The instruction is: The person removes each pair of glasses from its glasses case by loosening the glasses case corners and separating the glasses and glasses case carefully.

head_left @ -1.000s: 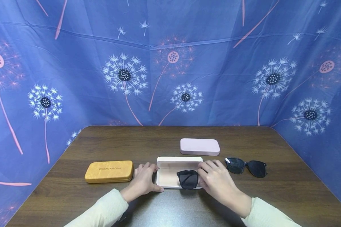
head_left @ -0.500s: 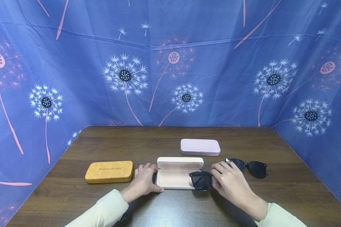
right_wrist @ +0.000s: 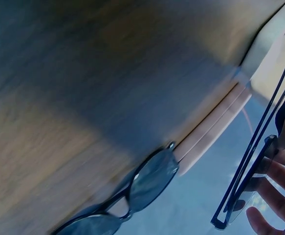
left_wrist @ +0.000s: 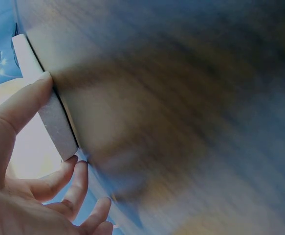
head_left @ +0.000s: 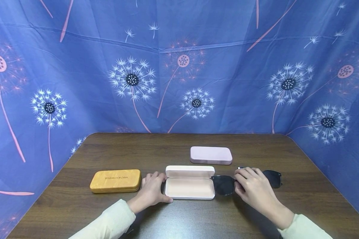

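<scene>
An open white glasses case (head_left: 189, 189) with a pale lining stands mid-table, its lid tilted back. My left hand (head_left: 152, 189) holds it at the left end, thumb at the front edge and fingers at the end and back corner. Right of the case, my right hand (head_left: 252, 184) pinches a pair of black sunglasses (head_left: 223, 185) by one end. Their arms (right_wrist: 271, 142) are folded in the right wrist view, and the hand hides one lens in the head view. Behind that hand, a second pair of dark sunglasses (head_left: 273, 178) lies partly covered on the table.
A closed yellow glasses case (head_left: 115, 182) with lettering lies left of my left hand. Behind the white case sits a closed pale pink case (head_left: 211, 155). A blue cloth (head_left: 179, 26) with dandelion prints hangs behind the brown wooden table (head_left: 137, 146).
My right hand has carried the black sunglasses rightward, from over the white case to beside it. It now overlaps the second pair. My left hand stays at the case.
</scene>
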Demonstrator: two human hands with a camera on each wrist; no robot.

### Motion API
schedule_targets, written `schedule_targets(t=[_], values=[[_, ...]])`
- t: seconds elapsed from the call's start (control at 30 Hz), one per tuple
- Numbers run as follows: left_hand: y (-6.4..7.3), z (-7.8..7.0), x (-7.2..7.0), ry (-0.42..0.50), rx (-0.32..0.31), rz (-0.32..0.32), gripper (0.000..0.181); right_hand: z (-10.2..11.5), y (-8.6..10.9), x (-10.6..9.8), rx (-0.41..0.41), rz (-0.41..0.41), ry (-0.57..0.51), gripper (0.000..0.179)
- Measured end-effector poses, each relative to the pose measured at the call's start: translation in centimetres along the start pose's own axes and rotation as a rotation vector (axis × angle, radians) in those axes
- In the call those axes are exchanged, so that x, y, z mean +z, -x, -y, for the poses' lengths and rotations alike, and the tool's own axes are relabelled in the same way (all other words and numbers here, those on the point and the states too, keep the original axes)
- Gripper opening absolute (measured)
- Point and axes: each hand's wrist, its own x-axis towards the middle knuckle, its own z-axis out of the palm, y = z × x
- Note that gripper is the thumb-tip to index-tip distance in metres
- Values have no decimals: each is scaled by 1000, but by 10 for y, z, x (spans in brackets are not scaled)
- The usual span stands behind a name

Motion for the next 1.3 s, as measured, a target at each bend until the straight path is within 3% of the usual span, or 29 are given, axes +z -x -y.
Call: schedule_targets(t=[0.5,0.83,1.3], values=[[-1,-1,0,2,-3,15,62,-39,7,5,81,57,30,12],[-1,0,0,-1,-6,16,62,-67,8,15,94,35,59,13],[0,-1,0,-14,1,10,62,-103,9,24,219,128,109,19]])
